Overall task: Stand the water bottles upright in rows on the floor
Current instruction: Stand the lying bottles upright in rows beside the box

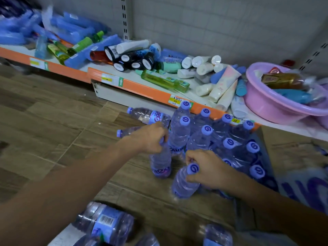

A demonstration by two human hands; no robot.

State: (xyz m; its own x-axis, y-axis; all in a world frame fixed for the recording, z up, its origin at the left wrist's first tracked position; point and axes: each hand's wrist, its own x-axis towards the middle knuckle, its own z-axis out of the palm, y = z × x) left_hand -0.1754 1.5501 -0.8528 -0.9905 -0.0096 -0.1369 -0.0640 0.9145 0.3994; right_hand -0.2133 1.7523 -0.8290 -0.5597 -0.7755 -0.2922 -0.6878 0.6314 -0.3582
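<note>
Several clear water bottles with purple caps (206, 129) stand upright in rows on the wooden floor (53, 132) beside the low shelf. My left hand (150, 137) grips the cap and neck of an upright bottle (160, 164) at the left front of the group. My right hand (207, 167) grips the neck of another upright bottle (184, 183) just in front, its cap showing between my fingers. Two bottles lie on their sides behind my left hand, one at the back (149, 115) and a nearer one (126, 131). More bottles lie near me (104, 222).
A low shelf with an orange edge (142, 89) carries tubes, shampoo bottles and a pink basin (276, 107) full of items. Crumpled purple plastic wrap (301, 189) lies right of the rows. Bare wooden floor spreads to the left.
</note>
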